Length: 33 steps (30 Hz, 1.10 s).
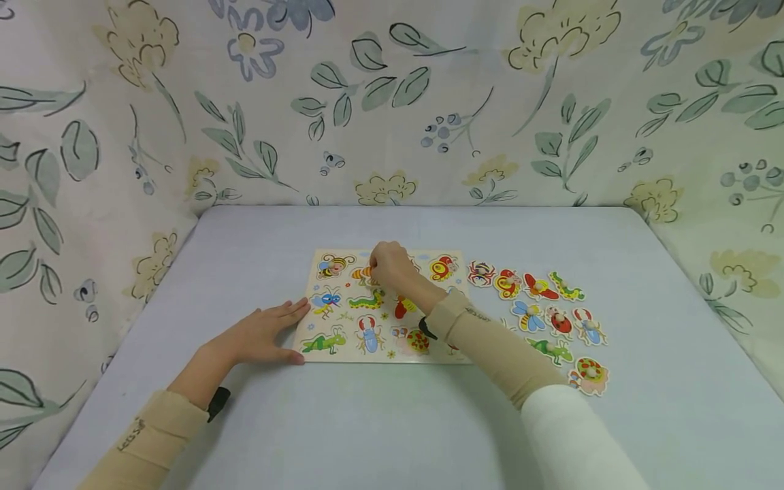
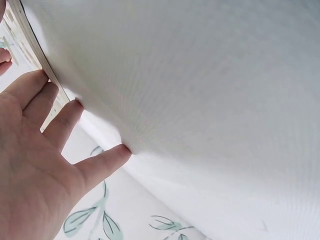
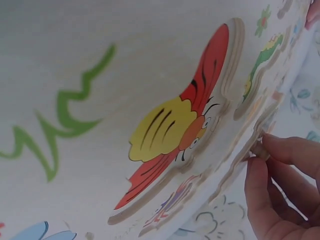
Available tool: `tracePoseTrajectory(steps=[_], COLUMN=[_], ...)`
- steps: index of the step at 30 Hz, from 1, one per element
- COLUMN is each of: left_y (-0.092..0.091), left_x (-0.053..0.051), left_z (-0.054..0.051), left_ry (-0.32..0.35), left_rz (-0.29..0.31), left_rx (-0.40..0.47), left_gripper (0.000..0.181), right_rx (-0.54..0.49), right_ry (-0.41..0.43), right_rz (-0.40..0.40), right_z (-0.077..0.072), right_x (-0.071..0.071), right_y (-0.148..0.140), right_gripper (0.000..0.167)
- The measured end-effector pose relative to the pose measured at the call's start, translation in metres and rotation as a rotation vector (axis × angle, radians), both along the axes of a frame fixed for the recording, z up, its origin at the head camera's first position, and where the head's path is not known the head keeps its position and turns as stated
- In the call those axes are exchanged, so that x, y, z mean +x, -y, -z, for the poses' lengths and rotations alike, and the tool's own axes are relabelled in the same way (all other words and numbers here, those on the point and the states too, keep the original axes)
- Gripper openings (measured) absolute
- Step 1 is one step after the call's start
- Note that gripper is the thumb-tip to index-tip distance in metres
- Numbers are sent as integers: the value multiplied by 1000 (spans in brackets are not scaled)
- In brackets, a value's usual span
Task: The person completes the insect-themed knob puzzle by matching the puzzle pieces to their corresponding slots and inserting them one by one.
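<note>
The pale puzzle board (image 1: 343, 358) with insect pictures lies on the table. My left hand (image 1: 263, 335) rests at its left edge, fingers extended; in the left wrist view the fingertips (image 2: 76, 104) are against or close to that edge. Over the board's upper middle, my right hand (image 1: 392, 264) pinches a small wooden knob (image 3: 260, 150) of a puzzle piece between thumb and fingers. An orange-striped insect (image 1: 361, 274) shows beside these fingers, while the hand hides much of that spot. A bee (image 1: 333, 266) is at the board's top left.
Several loose knobbed pieces lie right of the board, among them a spider (image 1: 481, 273), a ladybug (image 1: 559, 321), a blue beetle (image 1: 589, 328) and a snail-like piece (image 1: 591, 376). The right forearm covers the board's right part. A floral curtain (image 1: 392, 102) surrounds the table (image 1: 380, 422).
</note>
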<state>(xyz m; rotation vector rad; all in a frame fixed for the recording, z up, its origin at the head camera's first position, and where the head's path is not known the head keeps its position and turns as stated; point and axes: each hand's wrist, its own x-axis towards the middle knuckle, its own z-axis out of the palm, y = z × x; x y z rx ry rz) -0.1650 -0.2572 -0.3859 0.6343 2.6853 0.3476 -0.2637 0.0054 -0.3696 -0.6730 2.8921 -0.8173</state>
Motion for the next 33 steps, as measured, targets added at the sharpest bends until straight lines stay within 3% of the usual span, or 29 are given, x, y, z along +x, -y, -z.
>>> tracePoseTrajectory(steps=[7,16,24,33], left_y=[-1,0,1,1], left_x=[1,1,0,1], left_z=[-1,0,1,2], left_ry=[3,1,8,9], left_rz=[-1,0,-2,-4], left_rx=[2,3,6,5], left_gripper=[102,103,103,103], right_rx=[12,16,84,76], right_ry=[-13,48,85,63], right_rz=[7,30,44,-31], right_z=[1,1,0,2], right_x=[-4,-10,-14,-14], right_y=[3,6,14,17], right_gripper=[21,19,11,17])
